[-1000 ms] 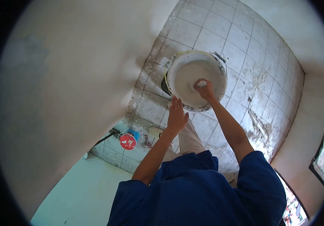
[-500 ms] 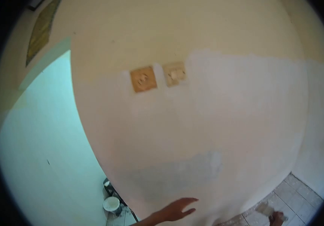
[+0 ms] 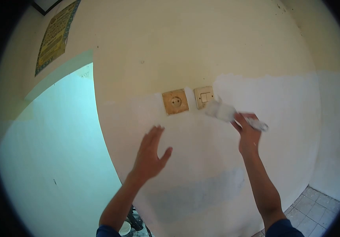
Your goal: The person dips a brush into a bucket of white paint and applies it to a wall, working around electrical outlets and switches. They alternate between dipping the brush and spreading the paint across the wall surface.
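My right hand (image 3: 249, 132) is closed around the handle of a wide paintbrush (image 3: 224, 111), whose bristles point left, just below and beside the cream light switch (image 3: 204, 97). My left hand (image 3: 150, 155) is raised with its fingers apart and holds nothing; it is below the brown wall socket (image 3: 175, 102). Fresh pale paint (image 3: 268, 93) covers the wall around and right of the switch, with yellowish wall above it. Whether the bristles touch the wall cannot be made out.
An arched opening (image 3: 59, 85) is at the left, with a yellow poster (image 3: 57, 37) above it. A white bucket (image 3: 125, 228) and dark objects stand at the wall's foot. Tiled floor (image 3: 316, 207) shows at lower right.
Both hands have risen from the bottom of the view. The brush has moved up and left to near the switch in my right hand. The view has shifted slightly.
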Demonstrator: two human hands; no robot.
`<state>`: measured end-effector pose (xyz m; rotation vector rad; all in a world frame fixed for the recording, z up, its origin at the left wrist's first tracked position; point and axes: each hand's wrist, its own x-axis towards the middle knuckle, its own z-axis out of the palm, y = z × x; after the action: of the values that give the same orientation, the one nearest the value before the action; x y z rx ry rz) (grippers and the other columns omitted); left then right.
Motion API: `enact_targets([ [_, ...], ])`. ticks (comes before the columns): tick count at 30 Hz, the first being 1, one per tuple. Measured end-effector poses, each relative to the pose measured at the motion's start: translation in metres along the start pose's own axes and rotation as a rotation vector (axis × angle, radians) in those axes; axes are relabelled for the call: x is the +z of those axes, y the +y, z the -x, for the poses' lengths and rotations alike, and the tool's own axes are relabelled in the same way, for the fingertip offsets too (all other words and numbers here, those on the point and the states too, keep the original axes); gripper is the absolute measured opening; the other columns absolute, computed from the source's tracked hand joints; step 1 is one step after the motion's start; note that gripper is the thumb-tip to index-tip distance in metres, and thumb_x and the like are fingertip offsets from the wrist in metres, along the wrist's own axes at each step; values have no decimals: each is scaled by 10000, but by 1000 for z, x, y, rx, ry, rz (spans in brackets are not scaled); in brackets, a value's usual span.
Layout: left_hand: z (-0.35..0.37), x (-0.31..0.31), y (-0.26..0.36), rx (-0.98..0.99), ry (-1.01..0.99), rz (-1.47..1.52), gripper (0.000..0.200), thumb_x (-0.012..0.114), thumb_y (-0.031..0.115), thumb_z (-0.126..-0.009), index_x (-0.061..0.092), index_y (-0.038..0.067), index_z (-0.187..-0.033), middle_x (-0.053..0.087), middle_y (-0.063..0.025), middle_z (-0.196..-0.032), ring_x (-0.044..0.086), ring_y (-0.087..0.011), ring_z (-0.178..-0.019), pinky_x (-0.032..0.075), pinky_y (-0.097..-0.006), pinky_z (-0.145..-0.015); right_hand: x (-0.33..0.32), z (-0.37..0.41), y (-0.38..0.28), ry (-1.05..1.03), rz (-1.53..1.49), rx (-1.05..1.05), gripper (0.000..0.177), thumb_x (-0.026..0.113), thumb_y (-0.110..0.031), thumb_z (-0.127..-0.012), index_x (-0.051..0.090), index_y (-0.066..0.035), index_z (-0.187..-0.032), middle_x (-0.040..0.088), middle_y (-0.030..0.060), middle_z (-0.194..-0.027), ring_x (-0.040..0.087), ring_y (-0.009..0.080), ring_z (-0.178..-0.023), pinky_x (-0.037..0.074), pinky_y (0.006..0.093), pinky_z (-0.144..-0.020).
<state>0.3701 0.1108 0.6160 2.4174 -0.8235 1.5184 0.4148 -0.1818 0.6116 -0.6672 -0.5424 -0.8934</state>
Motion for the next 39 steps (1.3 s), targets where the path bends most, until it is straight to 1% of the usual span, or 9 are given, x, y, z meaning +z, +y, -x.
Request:
enact_targets([
  [5,-26,-2,-5,-79,-42,-138,653,577,275,-926,296,-20,-1436,249,-155,-1532,172,-280,-1448,142,-461,-1182,54,-35,21,-143,138,-154,175,742,-116,-811,610,-8,-848,635,60,-824,595,119,-768,518,258,-732],
  [8,-29,-2,-3,-80,-26,-185,660,570,282,-929,286,-28,-1438,255,-156,-1529,167,-268,-1451,125,-457,-1187,64,-49,31,-163,214,-251,145,732,-115,-823,625,-17,-821,632,27,-781,554,82,-709,460,228,-648],
  [14,-32,-6,3,-87,-42,-217,665,563,280,-931,271,-19,-1448,255,-158,-1529,159,-262,-1454,120,-457,-1188,74,-48,28,-225,356,-319,87,720,-71,-820,645,-27,-818,632,22,-782,534,74,-684,443,237,-642],
  [20,-29,1,6,-92,-48,-213,686,572,283,-927,248,-14,-1453,237,-156,-1534,148,-273,-1455,113,-470,-1186,78,-58,45,-254,333,-515,67,713,-9,-796,651,-27,-810,643,38,-808,576,108,-699,461,254,-665],
  [23,-31,3,13,-107,-47,-207,690,578,279,-923,245,-14,-1452,222,-154,-1538,142,-277,-1456,114,-474,-1185,72,-61,55,-315,297,-468,67,706,0,-794,648,-25,-815,645,53,-806,600,129,-714,469,261,-667],
  [26,-29,6,10,-113,-51,-208,694,583,271,-919,244,-12,-1454,217,-156,-1538,139,-278,-1456,118,-476,-1184,44,-40,58,-307,531,-510,69,706,4,-791,647,-24,-814,645,61,-802,612,141,-721,475,270,-663],
  [33,-25,6,5,-104,-61,-223,695,587,268,-915,249,-20,-1449,225,-159,-1534,142,-279,-1455,111,-470,-1187,54,-39,43,-279,435,-557,76,702,23,-781,649,-10,-825,641,85,-816,610,151,-716,482,277,-658],
  [37,-28,7,16,-102,-66,-204,692,581,275,-919,249,-20,-1450,226,-162,-1535,145,-280,-1455,109,-466,-1188,82,-62,50,-363,266,-620,102,690,50,-770,654,-22,-832,636,87,-817,605,159,-717,479,281,-665],
  [39,-26,4,19,-95,-67,-196,694,576,281,-922,244,-17,-1453,224,-162,-1536,144,-280,-1455,107,-466,-1188,71,-61,61,-398,339,-687,107,692,53,-768,653,-24,-831,634,85,-812,606,164,-711,480,284,-665],
])
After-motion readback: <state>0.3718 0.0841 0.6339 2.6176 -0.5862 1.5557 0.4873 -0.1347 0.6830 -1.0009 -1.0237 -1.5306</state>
